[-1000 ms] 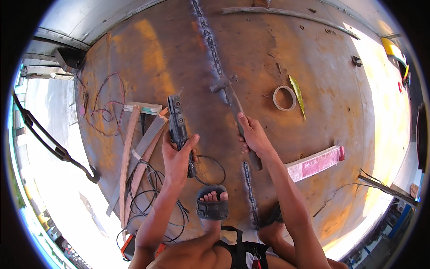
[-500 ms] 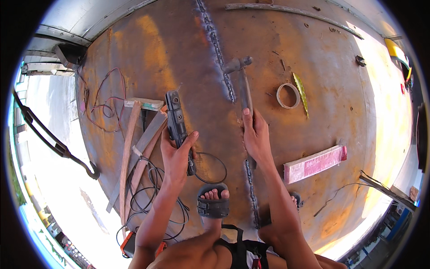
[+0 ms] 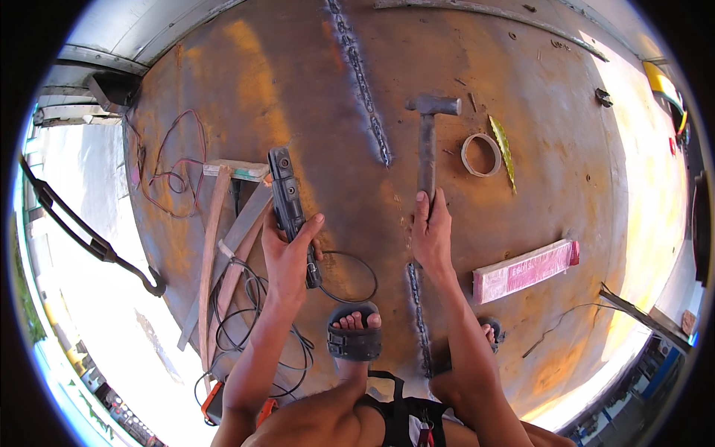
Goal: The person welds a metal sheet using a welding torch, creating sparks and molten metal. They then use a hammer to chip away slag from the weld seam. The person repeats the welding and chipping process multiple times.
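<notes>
My right hand (image 3: 432, 237) is wrapped round the handle of a hammer (image 3: 427, 149). Its grey metal head is up, to the right of a rough weld seam (image 3: 360, 78) that runs along the rusty steel plate (image 3: 320, 97). In my left hand (image 3: 287, 257) is a black welding electrode holder (image 3: 287, 186), gripped at its lower half, with no rod seen in its jaws. A thin black cable (image 3: 366, 270) loops out beside the holder. Between my hands the seam breaks off, and another weld length (image 3: 417, 313) continues nearer my feet.
Wooden and metal strips (image 3: 214, 268) lie at the left beside coiled black cable (image 3: 249, 298) and reddish wire (image 3: 199, 153). On the right are a tape-like ring (image 3: 481, 155), a green-yellow strip (image 3: 502, 153) and a pink-white box (image 3: 525, 271). A long bar (image 3: 484, 16) lies at the far edge.
The hammer has moved right, away from the seam, and its head has turned to lie crosswise. My left hand with the electrode holder has shifted slightly left.
</notes>
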Action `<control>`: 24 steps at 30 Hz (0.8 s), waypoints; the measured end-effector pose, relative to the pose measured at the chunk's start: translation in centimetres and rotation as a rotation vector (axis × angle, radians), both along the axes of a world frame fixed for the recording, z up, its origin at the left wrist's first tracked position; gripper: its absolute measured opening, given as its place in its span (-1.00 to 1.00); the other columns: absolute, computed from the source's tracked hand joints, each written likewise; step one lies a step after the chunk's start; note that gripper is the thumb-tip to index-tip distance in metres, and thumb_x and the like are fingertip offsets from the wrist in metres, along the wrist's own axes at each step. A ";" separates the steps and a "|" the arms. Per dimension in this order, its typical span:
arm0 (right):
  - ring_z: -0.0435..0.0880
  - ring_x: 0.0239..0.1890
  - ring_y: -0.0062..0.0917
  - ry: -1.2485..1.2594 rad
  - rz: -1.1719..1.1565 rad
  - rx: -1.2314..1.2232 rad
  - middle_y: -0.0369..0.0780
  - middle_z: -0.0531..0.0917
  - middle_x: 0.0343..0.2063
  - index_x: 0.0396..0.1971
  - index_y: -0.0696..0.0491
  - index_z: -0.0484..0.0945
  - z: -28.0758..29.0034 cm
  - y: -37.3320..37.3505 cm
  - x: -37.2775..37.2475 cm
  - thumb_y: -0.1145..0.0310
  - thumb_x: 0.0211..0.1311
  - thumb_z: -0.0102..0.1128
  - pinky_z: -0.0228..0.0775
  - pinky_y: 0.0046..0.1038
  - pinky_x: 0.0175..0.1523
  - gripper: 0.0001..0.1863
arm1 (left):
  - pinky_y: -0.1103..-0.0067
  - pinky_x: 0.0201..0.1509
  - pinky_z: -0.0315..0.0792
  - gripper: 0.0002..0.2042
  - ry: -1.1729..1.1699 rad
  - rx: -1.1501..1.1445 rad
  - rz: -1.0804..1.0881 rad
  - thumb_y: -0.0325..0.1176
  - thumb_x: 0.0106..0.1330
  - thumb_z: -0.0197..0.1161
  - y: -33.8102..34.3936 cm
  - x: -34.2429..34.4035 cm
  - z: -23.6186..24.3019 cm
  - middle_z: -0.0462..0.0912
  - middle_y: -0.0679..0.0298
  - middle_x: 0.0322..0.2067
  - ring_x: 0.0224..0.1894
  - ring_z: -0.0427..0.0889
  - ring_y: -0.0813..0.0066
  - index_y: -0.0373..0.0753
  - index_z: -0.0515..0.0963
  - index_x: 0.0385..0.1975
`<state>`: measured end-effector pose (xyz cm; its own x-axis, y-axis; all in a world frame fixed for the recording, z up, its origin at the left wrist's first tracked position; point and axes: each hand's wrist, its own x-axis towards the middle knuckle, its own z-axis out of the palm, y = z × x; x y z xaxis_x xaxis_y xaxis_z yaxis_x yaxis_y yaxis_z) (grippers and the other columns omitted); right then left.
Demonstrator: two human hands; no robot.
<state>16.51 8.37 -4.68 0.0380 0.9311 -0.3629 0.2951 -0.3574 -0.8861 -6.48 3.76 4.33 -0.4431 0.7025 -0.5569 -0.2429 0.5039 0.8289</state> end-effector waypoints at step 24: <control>0.63 -0.43 0.14 -0.077 0.001 -0.088 0.09 0.61 -0.57 -0.25 0.18 0.39 1.1 0.5 -0.6 0.04 0.68 -0.03 0.38 0.03 -0.28 -0.55 | 0.62 -0.52 0.48 -0.59 0.022 0.010 0.018 -0.40 0.32 0.50 -0.3 0.0 0.1 0.57 0.35 -0.31 -0.49 0.55 0.63 -0.23 0.44 0.06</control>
<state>15.94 8.86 -3.59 0.0686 0.8958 -0.4391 0.3616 -0.4325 -0.8259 -6.48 3.50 4.44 -0.4673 0.6998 -0.5402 -0.2337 0.4915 0.8389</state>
